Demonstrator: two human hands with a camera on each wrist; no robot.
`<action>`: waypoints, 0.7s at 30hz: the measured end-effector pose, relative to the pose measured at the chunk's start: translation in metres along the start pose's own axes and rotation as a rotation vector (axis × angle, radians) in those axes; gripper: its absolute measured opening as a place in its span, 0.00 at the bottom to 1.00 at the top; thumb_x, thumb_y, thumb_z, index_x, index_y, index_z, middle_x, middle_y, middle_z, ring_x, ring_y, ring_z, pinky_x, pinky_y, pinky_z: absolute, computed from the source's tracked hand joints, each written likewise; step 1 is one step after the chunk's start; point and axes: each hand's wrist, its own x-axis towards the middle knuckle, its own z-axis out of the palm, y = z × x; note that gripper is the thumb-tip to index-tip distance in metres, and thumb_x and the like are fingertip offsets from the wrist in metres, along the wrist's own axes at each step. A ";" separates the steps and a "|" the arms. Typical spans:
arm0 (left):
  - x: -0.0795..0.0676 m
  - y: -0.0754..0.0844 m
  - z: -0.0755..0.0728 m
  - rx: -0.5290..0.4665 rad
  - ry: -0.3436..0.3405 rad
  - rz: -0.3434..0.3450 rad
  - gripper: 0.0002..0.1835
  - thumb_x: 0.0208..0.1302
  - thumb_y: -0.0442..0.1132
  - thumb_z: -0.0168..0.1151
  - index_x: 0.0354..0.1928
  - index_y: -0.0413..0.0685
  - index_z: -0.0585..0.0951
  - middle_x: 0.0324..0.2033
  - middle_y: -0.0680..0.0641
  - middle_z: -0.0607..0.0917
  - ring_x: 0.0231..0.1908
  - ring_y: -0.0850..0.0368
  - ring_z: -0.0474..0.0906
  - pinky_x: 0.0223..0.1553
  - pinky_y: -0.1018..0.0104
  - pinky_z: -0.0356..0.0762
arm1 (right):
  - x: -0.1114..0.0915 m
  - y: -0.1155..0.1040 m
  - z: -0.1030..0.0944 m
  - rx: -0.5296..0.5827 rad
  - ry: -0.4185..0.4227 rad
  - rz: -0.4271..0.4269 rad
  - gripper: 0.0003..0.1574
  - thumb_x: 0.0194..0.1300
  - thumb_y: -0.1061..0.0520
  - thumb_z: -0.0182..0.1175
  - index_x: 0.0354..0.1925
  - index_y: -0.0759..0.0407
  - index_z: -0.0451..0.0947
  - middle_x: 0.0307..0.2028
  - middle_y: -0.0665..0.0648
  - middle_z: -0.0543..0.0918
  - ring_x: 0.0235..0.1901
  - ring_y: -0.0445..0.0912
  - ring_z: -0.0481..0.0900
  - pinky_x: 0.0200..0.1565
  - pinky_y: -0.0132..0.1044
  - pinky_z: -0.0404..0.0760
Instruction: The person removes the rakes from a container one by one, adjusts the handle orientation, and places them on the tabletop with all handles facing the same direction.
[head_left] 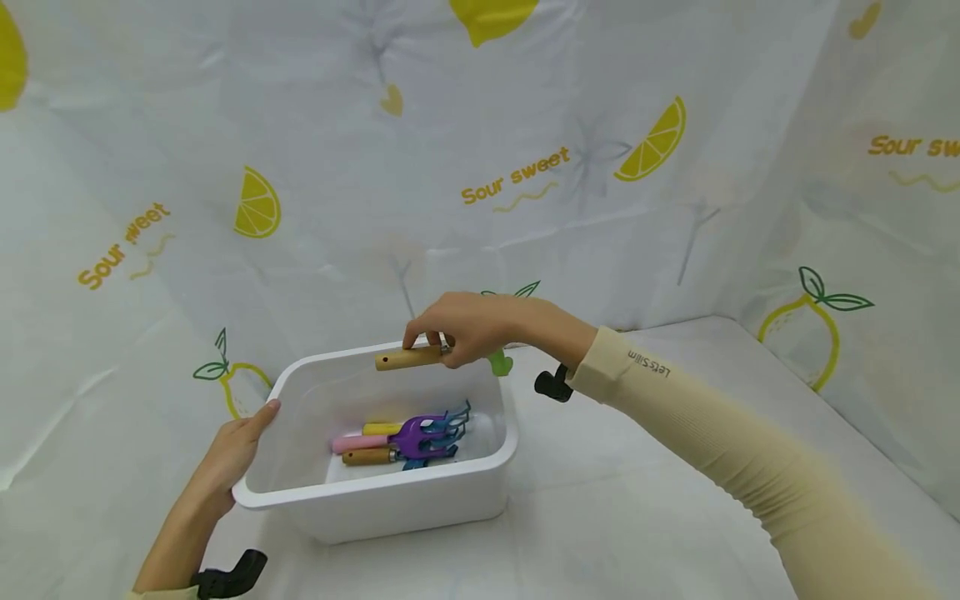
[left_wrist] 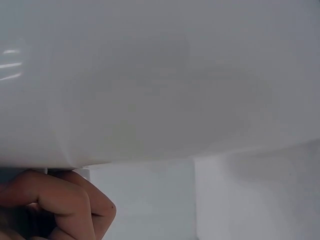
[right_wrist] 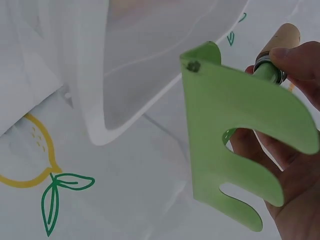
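left hand (head_left: 236,454) grips the tub (head_left: 408,504) at left; right hand (head_left: 472,325) pinches a green rake (right_wrist: 215,105), whose head, lowered carelessly, could snag the far right corner.

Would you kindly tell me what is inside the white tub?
In the white tub, a purple fork lies over blue tool heads, with a pink handle, yellow handle and wooden handle showing. The fork partly covers those heads; the front wall hides anything close behind it.
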 end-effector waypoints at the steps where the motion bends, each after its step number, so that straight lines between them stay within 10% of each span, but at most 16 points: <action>1: 0.000 0.000 0.000 0.001 0.001 0.002 0.47 0.77 0.70 0.41 0.73 0.31 0.65 0.52 0.39 0.89 0.41 0.50 0.91 0.38 0.52 0.90 | -0.003 0.002 -0.001 0.001 0.003 0.004 0.30 0.65 0.62 0.64 0.64 0.48 0.78 0.46 0.53 0.86 0.40 0.45 0.81 0.46 0.35 0.82; 21: -0.002 0.002 0.000 0.002 0.010 0.031 0.46 0.78 0.69 0.41 0.71 0.29 0.68 0.52 0.36 0.88 0.41 0.50 0.91 0.39 0.52 0.90 | -0.058 0.047 -0.001 0.033 0.034 0.106 0.28 0.65 0.62 0.65 0.62 0.46 0.80 0.43 0.51 0.87 0.39 0.44 0.84 0.47 0.40 0.84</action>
